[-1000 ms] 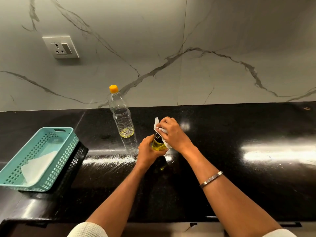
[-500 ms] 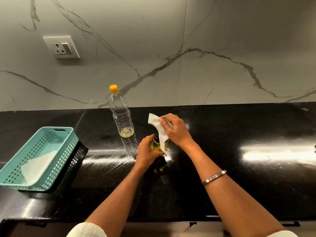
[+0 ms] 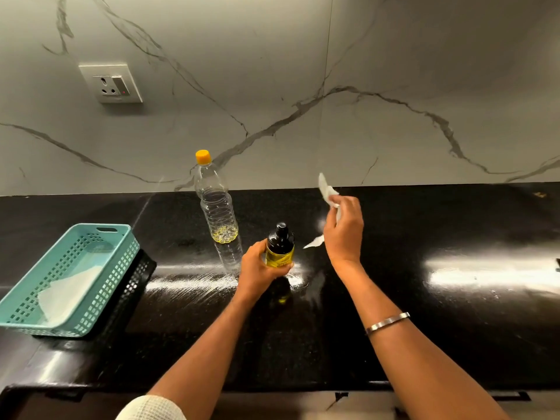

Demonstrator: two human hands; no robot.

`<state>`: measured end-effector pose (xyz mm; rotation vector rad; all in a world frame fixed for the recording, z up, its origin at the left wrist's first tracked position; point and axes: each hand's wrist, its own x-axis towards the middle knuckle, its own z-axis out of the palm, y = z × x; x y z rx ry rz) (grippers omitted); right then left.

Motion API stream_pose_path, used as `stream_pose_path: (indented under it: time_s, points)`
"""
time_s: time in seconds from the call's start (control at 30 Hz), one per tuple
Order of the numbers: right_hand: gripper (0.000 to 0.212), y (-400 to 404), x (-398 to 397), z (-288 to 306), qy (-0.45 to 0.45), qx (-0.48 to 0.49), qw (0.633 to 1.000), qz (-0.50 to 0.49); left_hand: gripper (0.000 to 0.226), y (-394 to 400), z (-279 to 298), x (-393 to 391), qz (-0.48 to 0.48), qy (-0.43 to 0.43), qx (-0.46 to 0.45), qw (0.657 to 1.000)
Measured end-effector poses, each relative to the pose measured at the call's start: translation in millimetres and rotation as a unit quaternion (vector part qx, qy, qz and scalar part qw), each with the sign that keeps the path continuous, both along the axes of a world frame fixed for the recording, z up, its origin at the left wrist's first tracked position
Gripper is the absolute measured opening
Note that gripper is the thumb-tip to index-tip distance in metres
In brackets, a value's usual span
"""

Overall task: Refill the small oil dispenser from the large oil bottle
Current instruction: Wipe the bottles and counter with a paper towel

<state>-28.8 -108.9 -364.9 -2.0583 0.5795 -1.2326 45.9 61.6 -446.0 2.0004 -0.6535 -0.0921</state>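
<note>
Bright glare on glossy countertop (image 3: 472, 328)

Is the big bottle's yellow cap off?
No, the yellow cap sits on the big bottle, which stands untouched behind the left hand.

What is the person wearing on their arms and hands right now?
Both forearms are bare. A slim silver bangle circles the right wrist. White, waffle-textured sleeve cloth shows at the left arm near the bottom edge. The left hand and right hand are ungloved, and no rings can be made out.
</note>
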Motion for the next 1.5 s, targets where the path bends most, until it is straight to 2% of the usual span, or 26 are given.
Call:
stream_pose_path:
  time_s: [0.07, 0.17, 0.23, 0.47, 0.73, 0.97, 1.23, 1.33, 1.4, 1.5]
  points:
    - [0.022, 4.4, 0.9, -3.1, 0.047, -0.026, 0.996, 0.074, 0.058, -1.1, 0.3, -1.0, -0.001, 0.001, 0.001, 1.0]
    - [0.026, 17.3, 4.7, -5.2, 0.151, 0.005, 0.965, 0.214, 0.059, -3.3, 2.9, -4.4, -0.004, 0.009, -0.007, 1.0]
    - [0.028, 24.4, 6.4, -9.8, 0.193, 0.003, 0.948, 0.252, 0.057, -4.0, 5.3, -5.9, -0.003, 0.018, -0.015, 1.0]
    - [0.031, 37.5, 0.3, -19.1, 0.162, -0.022, 0.962, 0.22, 0.056, -2.8, 11.0, -2.9, 0.021, 0.02, -0.023, 0.999]
    - [0.031, 59.2, -14.7, -26.7, 0.138, -0.077, 0.974, 0.165, 0.044, -2.0, 15.7, -2.6, 0.021, 0.005, -0.032, 0.999]
    - [0.032, 74.4, -18.8, -28.4, 0.141, -0.124, 0.97, 0.155, 0.024, -0.7, 14.3, -7.1, 0.038, -0.021, -0.022, 0.999]
    - [0.028, 85.5, -23.6, -28.0, 0.155, -0.183, 0.96, 0.144, 0.019, -1.8, 12.5, -9.7, 0.044, -0.02, 0.005, 0.999]
    - [0.021, 85.6, -28.0, -30.9, 0.13, -0.151, 0.968, 0.149, 0.029, -1.4, 10.8, -10.4, 0.034, 0.017, -0.027, 0.999]
    - [0.018, 81.8, -31.6, -33.8, 0.074, -0.078, 0.984, 0.144, 0.045, -1.2, 9.4, -9.2, 0.041, 0.034, -0.041, 0.998]
    - [0.015, 71.4, -35.2, -38.0, 0.015, 0.003, 0.996, 0.093, 0.049, -2.6, 6.7, -6.3, 0.043, 0.029, -0.026, 0.998]
